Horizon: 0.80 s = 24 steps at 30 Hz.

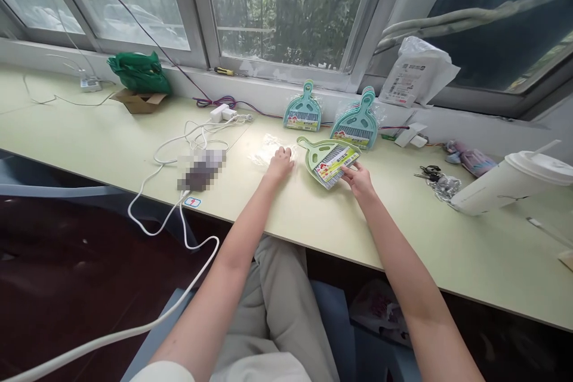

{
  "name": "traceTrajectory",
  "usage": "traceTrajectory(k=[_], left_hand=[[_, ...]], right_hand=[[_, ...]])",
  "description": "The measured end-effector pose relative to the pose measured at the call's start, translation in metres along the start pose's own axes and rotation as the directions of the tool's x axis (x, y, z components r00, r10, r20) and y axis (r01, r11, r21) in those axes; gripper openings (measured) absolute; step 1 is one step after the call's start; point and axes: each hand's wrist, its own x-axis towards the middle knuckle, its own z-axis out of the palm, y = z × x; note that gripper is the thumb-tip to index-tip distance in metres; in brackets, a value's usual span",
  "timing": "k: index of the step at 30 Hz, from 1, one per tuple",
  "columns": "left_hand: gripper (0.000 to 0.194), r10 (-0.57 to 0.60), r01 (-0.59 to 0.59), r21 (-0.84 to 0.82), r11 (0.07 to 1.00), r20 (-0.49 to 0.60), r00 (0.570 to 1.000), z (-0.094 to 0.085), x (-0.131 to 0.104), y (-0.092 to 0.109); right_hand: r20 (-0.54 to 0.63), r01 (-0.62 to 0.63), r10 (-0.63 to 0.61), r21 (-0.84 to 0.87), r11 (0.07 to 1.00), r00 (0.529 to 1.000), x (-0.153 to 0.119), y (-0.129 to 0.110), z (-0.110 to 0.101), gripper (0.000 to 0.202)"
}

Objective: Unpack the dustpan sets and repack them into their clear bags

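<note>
A light green dustpan [319, 149] with a small brush and a bright printed card [333, 165] is tilted over the table. My right hand [359, 180] grips its lower right edge, thumb on the card. To its left, my left hand [280, 163] rests on the table with curled fingers on a crumpled clear plastic bag [263, 153]. Behind them, a teal dustpan set [307, 108] in clear wrap leans against the wall. A stack of similar wrapped teal dustpan sets [360, 122] stands just right of it.
White cables [163, 161] and a blurred dark object [202, 170] lie to the left. Farther left is a cardboard box [138, 101] with a green bag [139, 71]. Keys [430, 173] and a large white cup [505, 182] are at the right. The table's front edge [326, 249] runs above my lap.
</note>
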Motion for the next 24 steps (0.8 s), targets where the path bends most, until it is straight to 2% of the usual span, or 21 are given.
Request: traceTrajectory(k=[2, 6, 11, 12, 14, 16, 18, 19, 21, 24], left_hand=[[0.023, -0.037, 0.035, -0.047, 0.998, -0.052, 0.998, 0.002, 0.000, -0.001], [0.024, -0.083, 0.082, -0.008, 0.997, -0.041, 0.996, -0.001, 0.003, -0.006], [0.029, -0.120, 0.091, -0.189, 0.978, -0.145, 0.982, -0.005, 0.004, -0.005], [0.028, -0.131, 0.106, -0.152, 0.983, -0.163, 0.978, -0.005, 0.003, -0.004], [0.029, -0.132, 0.150, 0.110, 0.982, -0.158, 0.979, -0.005, 0.002, -0.001], [0.035, -0.118, 0.152, 0.472, 0.869, -0.100, 0.988, -0.005, 0.002, 0.002], [0.039, -0.099, 0.092, 0.695, 0.713, -0.030, 0.995, -0.006, 0.001, 0.004], [0.040, -0.082, 0.064, 0.748, 0.661, -0.013, 0.997, -0.006, 0.001, 0.005], [0.039, -0.026, 0.035, 0.786, 0.618, -0.023, 0.999, -0.007, 0.001, 0.006], [0.034, 0.108, -0.005, 0.749, 0.662, -0.089, 0.990, -0.006, 0.001, 0.006]], right_hand=[[0.040, -0.036, 0.037, -0.026, 0.999, 0.999, -0.001, 0.000, 0.002, 0.036], [0.104, -0.098, 0.106, -0.077, 0.992, 0.989, -0.001, 0.001, 0.003, 0.035], [0.048, -0.129, 0.133, -0.087, 0.988, 0.990, 0.000, 0.000, -0.001, 0.033], [0.028, -0.130, 0.133, -0.093, 0.987, 0.991, 0.001, -0.001, -0.002, 0.032], [0.004, -0.127, 0.128, -0.110, 0.986, 0.992, 0.001, -0.003, -0.004, 0.030], [-0.004, -0.121, 0.121, -0.118, 0.986, 0.993, 0.000, -0.004, -0.005, 0.030], [-0.001, -0.116, 0.117, -0.114, 0.987, 0.993, 0.000, -0.003, -0.004, 0.030], [0.006, -0.116, 0.117, -0.112, 0.987, 0.993, -0.001, -0.002, -0.003, 0.030], [0.042, -0.113, 0.118, -0.117, 0.987, 0.992, -0.003, 0.000, 0.000, 0.031], [0.111, -0.102, 0.117, -0.134, 0.986, 0.987, -0.007, 0.001, 0.008, 0.037]])
